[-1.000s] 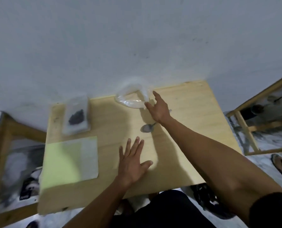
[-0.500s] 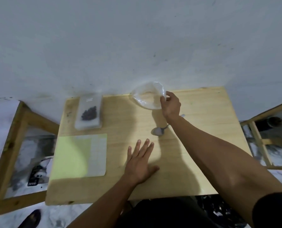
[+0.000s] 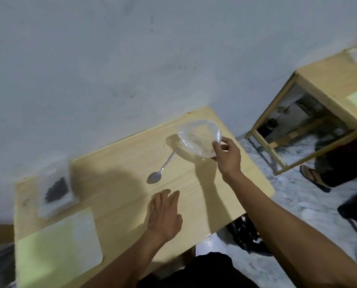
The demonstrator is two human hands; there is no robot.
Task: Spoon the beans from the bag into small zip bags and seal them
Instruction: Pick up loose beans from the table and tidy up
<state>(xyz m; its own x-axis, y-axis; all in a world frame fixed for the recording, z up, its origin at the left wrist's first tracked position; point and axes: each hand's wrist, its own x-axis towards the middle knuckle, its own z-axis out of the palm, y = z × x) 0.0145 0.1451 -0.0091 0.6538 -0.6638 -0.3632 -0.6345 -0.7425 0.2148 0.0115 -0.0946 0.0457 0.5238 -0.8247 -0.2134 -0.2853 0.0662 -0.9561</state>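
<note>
My right hand pinches the edge of a clear plastic bowl and holds it tilted just above the far right part of the wooden table. A metal spoon lies on the table to the left of the bowl, its scoop towards me. My left hand hovers flat and open over the table's middle, holding nothing. A clear bag with dark beans lies at the far left of the table, blurred.
A pale green and white mat lies at the near left of the table. A second wooden table stands to the right, with a sandalled foot on the floor below it. A wall runs behind the table.
My right hand has taken hold of the clear bowl and lifted it off the table. The view has swung to the right. My left hand has stayed over the table.
</note>
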